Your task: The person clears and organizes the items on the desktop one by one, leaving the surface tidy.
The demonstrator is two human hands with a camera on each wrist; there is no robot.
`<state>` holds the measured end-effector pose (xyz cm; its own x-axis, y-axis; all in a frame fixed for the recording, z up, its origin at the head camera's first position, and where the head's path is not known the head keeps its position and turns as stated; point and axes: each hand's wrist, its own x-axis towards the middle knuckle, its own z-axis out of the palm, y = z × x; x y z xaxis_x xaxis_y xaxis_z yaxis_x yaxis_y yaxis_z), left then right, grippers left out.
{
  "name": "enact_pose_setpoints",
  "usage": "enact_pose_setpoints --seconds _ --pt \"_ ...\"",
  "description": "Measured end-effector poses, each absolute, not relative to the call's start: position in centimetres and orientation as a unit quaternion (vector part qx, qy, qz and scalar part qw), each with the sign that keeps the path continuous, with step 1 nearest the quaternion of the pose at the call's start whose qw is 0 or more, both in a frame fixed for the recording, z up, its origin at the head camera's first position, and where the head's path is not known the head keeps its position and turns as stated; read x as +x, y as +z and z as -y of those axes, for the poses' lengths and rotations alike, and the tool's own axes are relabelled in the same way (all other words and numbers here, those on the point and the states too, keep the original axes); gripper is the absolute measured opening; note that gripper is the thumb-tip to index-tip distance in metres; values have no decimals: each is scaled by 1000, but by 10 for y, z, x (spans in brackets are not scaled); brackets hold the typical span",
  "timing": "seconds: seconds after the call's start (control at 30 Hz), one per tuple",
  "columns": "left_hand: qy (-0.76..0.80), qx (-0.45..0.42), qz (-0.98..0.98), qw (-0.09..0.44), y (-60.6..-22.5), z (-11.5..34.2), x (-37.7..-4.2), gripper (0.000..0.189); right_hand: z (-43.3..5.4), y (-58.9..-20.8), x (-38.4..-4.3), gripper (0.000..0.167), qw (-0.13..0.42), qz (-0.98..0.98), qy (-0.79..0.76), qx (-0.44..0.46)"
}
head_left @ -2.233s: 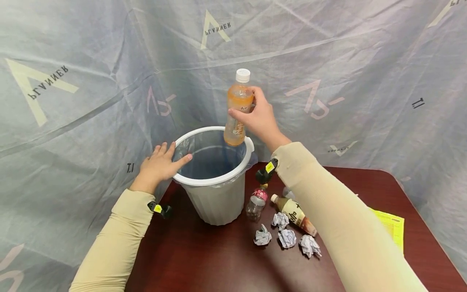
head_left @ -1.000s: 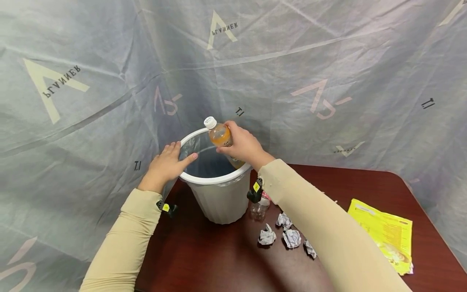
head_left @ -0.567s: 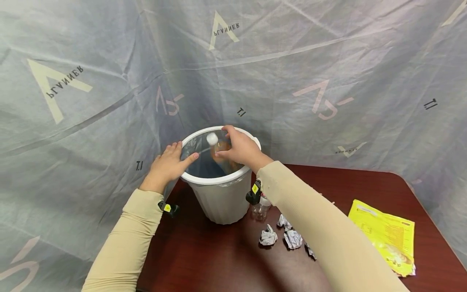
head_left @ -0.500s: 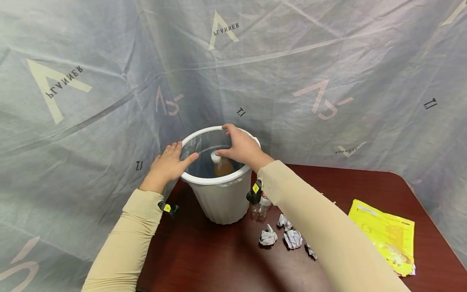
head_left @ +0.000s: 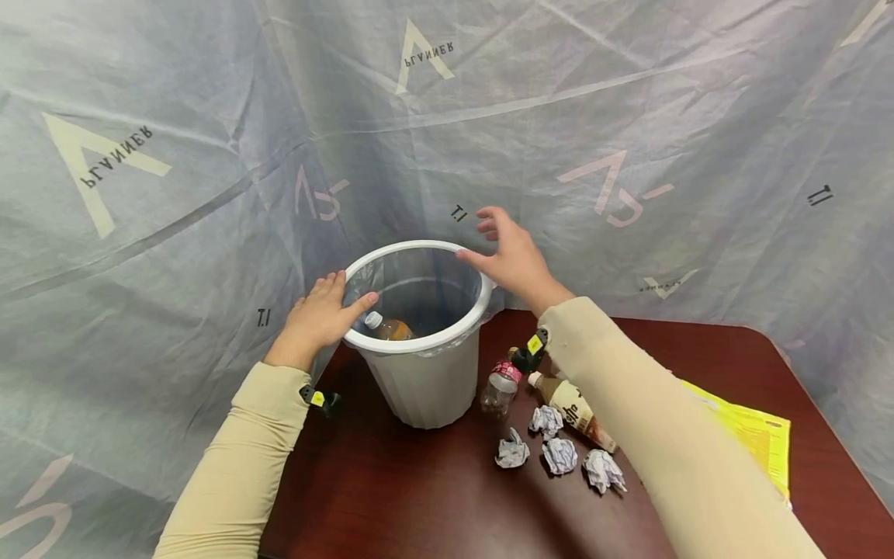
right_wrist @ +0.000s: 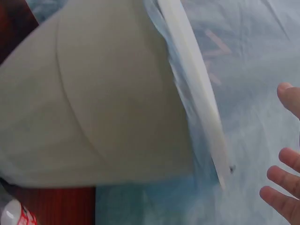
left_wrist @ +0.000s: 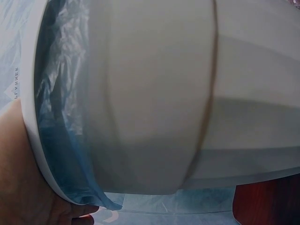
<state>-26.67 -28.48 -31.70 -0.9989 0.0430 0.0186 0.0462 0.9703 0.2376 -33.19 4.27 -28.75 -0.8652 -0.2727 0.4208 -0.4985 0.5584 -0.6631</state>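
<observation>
A grey waste bin (head_left: 422,384) with a white rim stands on the table, lined with a clear plastic bag (left_wrist: 65,70). My left hand (head_left: 317,317) rests at the left of the rim, fingers spread and thumb over the opening. Inside the bin lies an orange-tinted plastic drink bottle (head_left: 396,331) with a white cap, its lower part hidden by the front wall. Above the right of the rim is my right hand (head_left: 517,260), holding nothing, its fingers loosely bent and apart. The right wrist view shows those fingers (right_wrist: 283,180) clear of the rim.
Right of the bin lie a clear bottle with a red label (head_left: 500,388), a bottle with a cream label (head_left: 573,407) and several crumpled paper balls (head_left: 559,456). A yellow packet (head_left: 757,439) is partly behind the right sleeve. Grey sheeting (head_left: 594,101) hangs behind the dark red table (head_left: 419,497).
My right hand carried the orange-tinted bottle down into the bin and let go. The bottle dropped and now lies tilted inside; the hand has risen to the right. My left hand stays on the rim.
</observation>
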Motion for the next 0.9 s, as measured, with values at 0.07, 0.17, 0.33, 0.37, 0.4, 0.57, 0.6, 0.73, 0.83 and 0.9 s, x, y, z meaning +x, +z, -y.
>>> enact_pose_setpoints --seconds 0.07,0.17,0.33,0.37,0.4,0.57,0.6,0.73,0.83,0.9 --pt "-120 -22 993 5 -316 286 -267 111 -55 -289 -336 74 146 867 427 211" --pt "-120 -22 992 3 -316 286 -267 111 -75 -292 -340 74 152 864 441 192" --pt "-121 -22 992 0 -317 287 -268 112 -108 -303 -344 75 160 864 447 170" --pt "-121 -22 992 0 -317 287 -268 112 -115 -306 -344 75 161 864 447 166" --pt "-120 -22 992 0 -318 287 -269 113 -122 -310 -345 74 162 865 447 161" --pt "-123 -24 992 6 -320 287 -268 113 -154 -328 -343 74 158 873 441 138" --pt "-124 -24 992 8 -320 286 -268 113 -161 -332 -342 75 155 875 439 135" --pt "-128 -23 991 11 -320 285 -266 113 -185 -352 -338 76 147 881 431 126" --pt "-131 -23 991 10 -320 285 -264 113 -200 -369 -335 76 136 883 432 120" --pt "-132 -23 991 9 -319 285 -263 113 -208 -381 -332 77 125 886 432 114"
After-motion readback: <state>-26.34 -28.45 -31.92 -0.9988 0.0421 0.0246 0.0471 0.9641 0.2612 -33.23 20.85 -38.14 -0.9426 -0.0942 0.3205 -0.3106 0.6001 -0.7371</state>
